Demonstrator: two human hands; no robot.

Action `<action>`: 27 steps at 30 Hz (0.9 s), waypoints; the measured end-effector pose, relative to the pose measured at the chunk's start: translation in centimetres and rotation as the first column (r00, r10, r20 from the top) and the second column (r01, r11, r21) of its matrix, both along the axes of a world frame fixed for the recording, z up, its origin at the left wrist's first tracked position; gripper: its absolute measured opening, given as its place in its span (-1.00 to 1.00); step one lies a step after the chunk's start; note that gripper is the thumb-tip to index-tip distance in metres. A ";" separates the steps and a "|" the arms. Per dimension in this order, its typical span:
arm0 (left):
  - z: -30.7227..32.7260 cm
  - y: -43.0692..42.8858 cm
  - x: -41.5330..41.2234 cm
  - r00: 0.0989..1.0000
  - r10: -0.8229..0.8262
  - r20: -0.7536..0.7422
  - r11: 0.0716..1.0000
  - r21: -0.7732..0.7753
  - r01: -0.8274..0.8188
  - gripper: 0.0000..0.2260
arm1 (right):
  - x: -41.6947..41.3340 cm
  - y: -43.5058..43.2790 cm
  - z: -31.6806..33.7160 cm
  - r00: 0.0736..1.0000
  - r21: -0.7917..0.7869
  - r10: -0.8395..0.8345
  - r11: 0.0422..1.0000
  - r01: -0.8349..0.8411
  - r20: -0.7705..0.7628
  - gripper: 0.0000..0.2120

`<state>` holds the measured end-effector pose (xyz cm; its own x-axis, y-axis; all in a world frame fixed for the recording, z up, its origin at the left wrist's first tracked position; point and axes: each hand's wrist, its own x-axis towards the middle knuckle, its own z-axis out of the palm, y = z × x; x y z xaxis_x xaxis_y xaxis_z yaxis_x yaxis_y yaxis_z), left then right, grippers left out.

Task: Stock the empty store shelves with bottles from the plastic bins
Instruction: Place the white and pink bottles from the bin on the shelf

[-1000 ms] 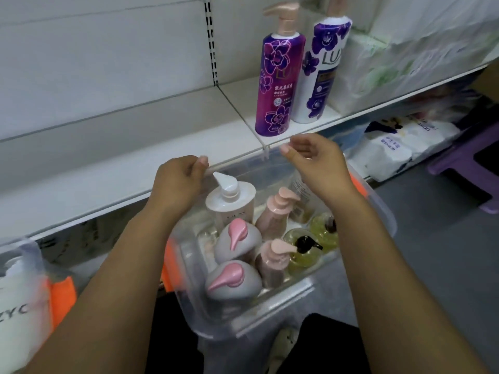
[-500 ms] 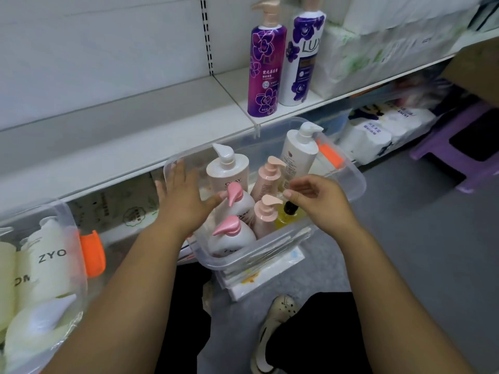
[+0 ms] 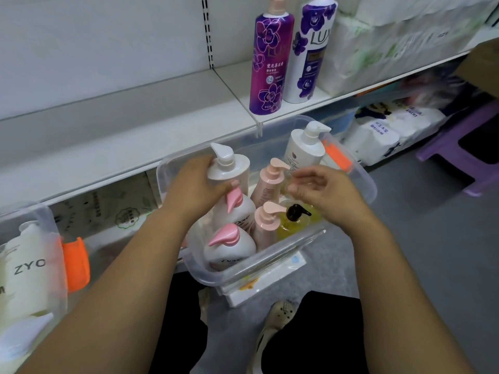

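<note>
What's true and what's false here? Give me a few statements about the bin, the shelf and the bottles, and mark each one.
1. The left hand grips a white pump bottle in the clear bin. True.
2. The purple Lux bottle and the white Lux bottle lie flat on the shelf. False: both stand upright, side by side.
3. The clip on the bin's far end is blue. False: it is orange.
4. A Dove bottle with a pink pump stands in the bin. True.
5. The yellow bottle in the bin has a black pump. True.
</note>
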<state>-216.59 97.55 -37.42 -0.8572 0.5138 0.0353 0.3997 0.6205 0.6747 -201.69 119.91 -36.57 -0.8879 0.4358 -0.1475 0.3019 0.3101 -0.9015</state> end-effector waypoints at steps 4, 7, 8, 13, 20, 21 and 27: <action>-0.7 1.2 -1.7 0.990 -0.021 0.141 0.999 0.045 0.015 -0.47 | -1.7 0.8 -0.4 0.973 -0.055 -0.200 0.979 0.194 -0.113 -0.56; -1.1 1.6 -3.0 0.974 -0.038 0.224 0.996 0.091 0.018 -0.46 | -3.3 0.7 -0.1 0.956 -0.132 -0.239 0.967 0.219 -0.168 -0.76; -1.1 1.7 -3.3 0.975 -0.031 0.220 0.994 0.109 0.008 -0.46 | -3.7 0.5 -0.1 0.955 -0.143 -0.236 0.967 0.212 -0.180 -0.73; -1.0 3.0 -3.2 0.986 -0.008 0.164 0.992 0.124 -0.013 -0.45 | -5.3 -0.3 0.2 0.945 -0.190 -0.248 0.959 0.208 -0.215 -0.59; 3.7 4.5 -2.2 0.980 0.198 0.033 0.923 0.331 -0.198 -0.48 | -6.5 -1.2 0.4 0.949 -0.099 -0.196 0.979 0.176 -0.247 -0.62; 4.6 4.4 -1.9 0.972 0.224 0.075 0.879 0.416 -0.234 -0.47 | -6.7 -1.5 0.5 0.955 -0.081 -0.166 0.985 0.150 -0.245 -0.56; 8.7 3.1 -1.4 0.959 0.077 0.273 0.489 0.828 -0.275 -0.57 | -7.6 -3.3 0.7 0.974 -0.036 -0.048 0.999 0.041 -0.223 -0.22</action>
